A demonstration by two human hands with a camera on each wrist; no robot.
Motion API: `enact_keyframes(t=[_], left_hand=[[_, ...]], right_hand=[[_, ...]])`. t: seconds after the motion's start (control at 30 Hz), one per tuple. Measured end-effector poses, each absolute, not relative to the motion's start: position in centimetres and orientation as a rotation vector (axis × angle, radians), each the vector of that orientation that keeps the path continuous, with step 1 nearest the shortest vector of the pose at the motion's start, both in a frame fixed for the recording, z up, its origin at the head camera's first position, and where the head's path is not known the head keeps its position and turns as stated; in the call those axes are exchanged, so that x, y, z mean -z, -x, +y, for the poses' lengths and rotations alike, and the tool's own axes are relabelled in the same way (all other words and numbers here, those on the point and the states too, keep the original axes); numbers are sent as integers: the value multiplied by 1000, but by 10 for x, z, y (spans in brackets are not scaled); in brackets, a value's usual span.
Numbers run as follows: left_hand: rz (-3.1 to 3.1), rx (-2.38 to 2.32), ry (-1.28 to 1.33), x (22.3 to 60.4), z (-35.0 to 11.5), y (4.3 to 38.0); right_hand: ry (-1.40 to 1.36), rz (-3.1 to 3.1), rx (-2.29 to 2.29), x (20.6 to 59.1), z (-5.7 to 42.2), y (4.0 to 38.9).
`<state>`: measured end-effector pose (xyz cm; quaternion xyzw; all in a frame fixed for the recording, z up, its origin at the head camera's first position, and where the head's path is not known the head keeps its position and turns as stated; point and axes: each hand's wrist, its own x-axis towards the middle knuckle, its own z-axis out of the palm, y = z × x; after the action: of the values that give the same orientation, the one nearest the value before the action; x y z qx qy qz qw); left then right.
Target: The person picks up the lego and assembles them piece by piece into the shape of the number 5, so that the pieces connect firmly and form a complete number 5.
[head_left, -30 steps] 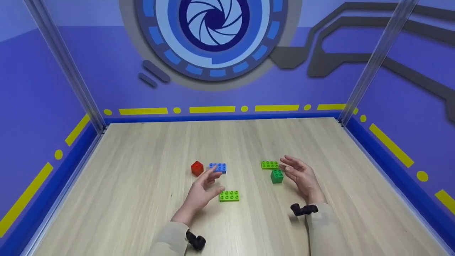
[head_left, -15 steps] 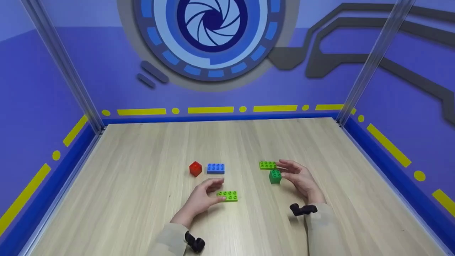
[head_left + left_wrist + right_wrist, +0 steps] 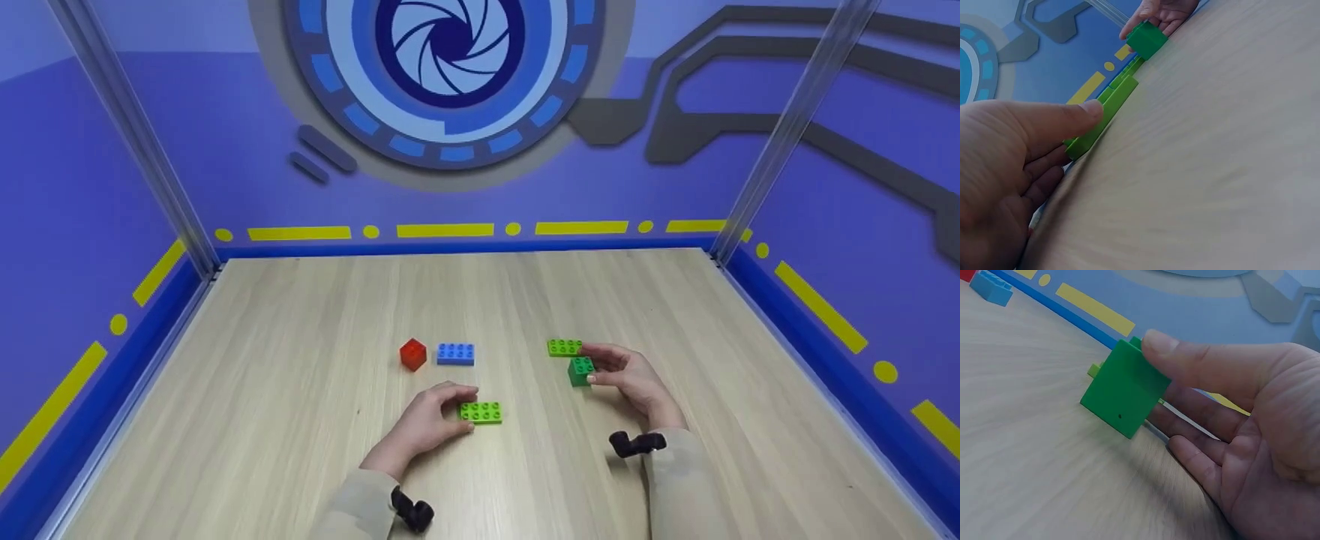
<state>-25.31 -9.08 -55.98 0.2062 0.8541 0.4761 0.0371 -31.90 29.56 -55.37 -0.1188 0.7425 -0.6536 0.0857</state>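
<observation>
On the table lies a light green brick [image 3: 481,412] with studs, its left end between the thumb and curled fingers of my left hand [image 3: 429,420]. In the left wrist view the thumb overlaps the near side of this light green brick [image 3: 1103,121]. My right hand [image 3: 634,379] has its thumb on a taller dark green block [image 3: 580,373], with the fingers curved behind it. The right wrist view shows the dark green block [image 3: 1123,391] hiding the fingertips. A second light green brick [image 3: 564,347] lies just behind the block, close to the right index finger.
A red block [image 3: 412,355] and a blue studded brick [image 3: 456,354] sit side by side beyond my left hand. The wooden table [image 3: 315,315] is enclosed by blue-purple printed walls [image 3: 187,150] at the back and sides.
My left hand has come down and back toward me, from open above the brick to thumb and fingers around its left end. The right thumb and fingers have moved in on the dark green block.
</observation>
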Motion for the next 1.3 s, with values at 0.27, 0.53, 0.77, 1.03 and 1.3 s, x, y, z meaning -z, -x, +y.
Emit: enact_keyframes(t=[0.27,0.53,0.77,1.03,1.3], left_hand=[[2647,-1463,-656,561,-91,254],[2661,-1436,-626,559,-91,254],[2664,-1441,-624,560,-91,254],[2661,-1439,-607,560,-91,254],[2661,-1440,-609,561,-91,255]], right_hand=[[307,2309,1829,551,293,318],[257,2371,1771,550,293,319],[224,2378,1796,550,292,319],[129,2373,1897,549,284,321],[186,2348,1952,544,264,322]])
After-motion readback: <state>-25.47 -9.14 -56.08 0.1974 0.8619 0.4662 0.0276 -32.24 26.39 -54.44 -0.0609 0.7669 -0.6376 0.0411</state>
